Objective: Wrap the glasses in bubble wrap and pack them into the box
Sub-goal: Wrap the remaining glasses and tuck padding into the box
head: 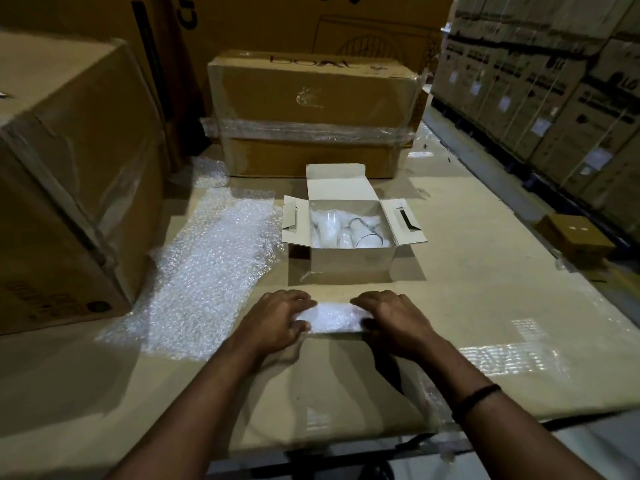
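While several glasses (367,233), some wrapped, already lie inside the white box (351,266), the left hand (277,317) and right hand (391,318) clasp a bubble-wrap bundle (332,317), likely another glass, just in front of it, not yet packed.

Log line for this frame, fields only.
step: wrapping | left hand: grips bubble-wrapped bundle | right hand: grips same bundle | box: open, glasses inside
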Tool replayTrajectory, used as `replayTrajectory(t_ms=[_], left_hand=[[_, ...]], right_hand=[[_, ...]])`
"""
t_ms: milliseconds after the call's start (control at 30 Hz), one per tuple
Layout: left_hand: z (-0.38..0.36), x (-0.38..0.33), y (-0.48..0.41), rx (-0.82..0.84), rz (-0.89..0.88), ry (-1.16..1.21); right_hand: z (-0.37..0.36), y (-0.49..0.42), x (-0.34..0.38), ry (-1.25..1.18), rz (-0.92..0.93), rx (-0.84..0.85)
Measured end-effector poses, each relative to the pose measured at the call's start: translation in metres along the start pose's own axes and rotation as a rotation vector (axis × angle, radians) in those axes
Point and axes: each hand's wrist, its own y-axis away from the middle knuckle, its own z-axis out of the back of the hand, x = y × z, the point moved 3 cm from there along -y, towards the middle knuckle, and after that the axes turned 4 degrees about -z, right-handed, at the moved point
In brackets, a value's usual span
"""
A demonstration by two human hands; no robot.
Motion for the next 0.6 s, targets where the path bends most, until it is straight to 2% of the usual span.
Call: replayTrajectory(t_ms=[67, 133, 367, 433, 600], left_hand=[[0.0, 0.003, -0.001, 0.078, 0.045, -0.033], [0.001, 0.006, -0.003, 0.107, 0.064, -0.076], [0.009, -0.01, -0.022, -0.082, 0.063, 0.004], [0.013, -0.02, -0.034, -0.157, 0.02, 0.037], [0.02, -0.053, -0.076, -0.354, -0.153, -0.02]], right_hand=[[-0.006, -0.004, -0.007, 0.044, -0.027, 0.08], [-0.011, -0.008, -0.01, 0.062, -0.014, 0.087], [0.012, -0.03, -0.038, -0.038, 0.031, 0.09], [0.035, -0.038, -0.058, -0.064, 0.043, 0.027], [0.107, -0.077, -0.107, -0.001, 0.081, -0.278]])
